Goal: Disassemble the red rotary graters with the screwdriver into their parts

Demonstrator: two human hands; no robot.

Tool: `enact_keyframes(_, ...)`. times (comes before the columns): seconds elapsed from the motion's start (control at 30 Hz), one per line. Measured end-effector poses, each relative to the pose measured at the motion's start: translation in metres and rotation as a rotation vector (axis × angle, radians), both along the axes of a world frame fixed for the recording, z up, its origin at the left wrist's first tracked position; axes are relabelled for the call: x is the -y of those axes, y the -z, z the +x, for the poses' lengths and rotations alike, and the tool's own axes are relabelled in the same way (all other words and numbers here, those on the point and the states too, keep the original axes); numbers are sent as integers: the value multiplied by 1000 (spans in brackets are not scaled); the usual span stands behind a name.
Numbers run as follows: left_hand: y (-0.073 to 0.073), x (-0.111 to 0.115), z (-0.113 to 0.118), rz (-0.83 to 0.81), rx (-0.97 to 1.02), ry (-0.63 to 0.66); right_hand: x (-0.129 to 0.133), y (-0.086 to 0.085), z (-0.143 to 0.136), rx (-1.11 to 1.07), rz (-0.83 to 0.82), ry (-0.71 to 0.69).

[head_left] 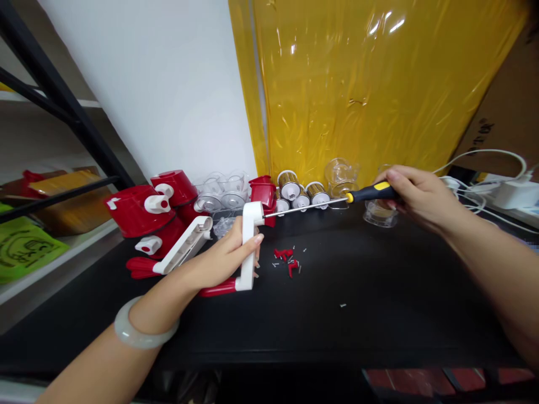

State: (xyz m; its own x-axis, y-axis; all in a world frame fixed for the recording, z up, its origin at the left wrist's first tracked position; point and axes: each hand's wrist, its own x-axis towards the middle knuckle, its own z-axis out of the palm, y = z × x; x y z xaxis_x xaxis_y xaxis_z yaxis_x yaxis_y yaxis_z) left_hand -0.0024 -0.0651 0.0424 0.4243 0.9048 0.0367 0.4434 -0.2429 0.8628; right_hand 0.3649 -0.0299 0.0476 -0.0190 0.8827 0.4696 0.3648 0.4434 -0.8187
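Note:
My left hand (233, 247) is wrapped round a white crank handle (248, 247) with a red grip (221, 288), holding it upright just above the black tabletop. In my right hand (415, 193) is a screwdriver (370, 192) with a black and yellow handle. Its long shaft points left, and the tip meets the upper end of the crank handle. Whether a screw sits at the tip is hidden. A second white crank handle (185, 245) with a red grip lies behind my left wrist. Small red plastic parts (290, 264) and several screws lie to the right of the held handle.
Red housings (141, 210) with white knobs stand at the back left. Clear plastic parts (223, 191) and metal grater drums (289, 185) line the wall. White cables (475, 193) lie at the right. A lone screw (342, 305) rests near the front of the black table (391, 320).

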Motion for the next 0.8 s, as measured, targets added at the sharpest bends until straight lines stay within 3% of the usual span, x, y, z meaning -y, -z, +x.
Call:
enact_keyframes(0.13, 1, -3, -4, -34, 25, 31, -1, 1, 5, 82, 82, 31)
enact_keyframes(0.47, 4, -12, -6, -427, 142, 144, 1, -2, 7, 249, 166, 93)
enact_keyframes(0.63, 0, -10, -2, -283, 169, 28, -2, 3, -1, 76, 30, 13)
enact_keyframes(0.73, -3, -5, 0, -107, 95, -30, -2, 4, -7, -108, -226, -117)
enact_keyframes(0.8, -4, -2, 0, 82, -38, -47, -2, 5, -9, -59, -408, -162)
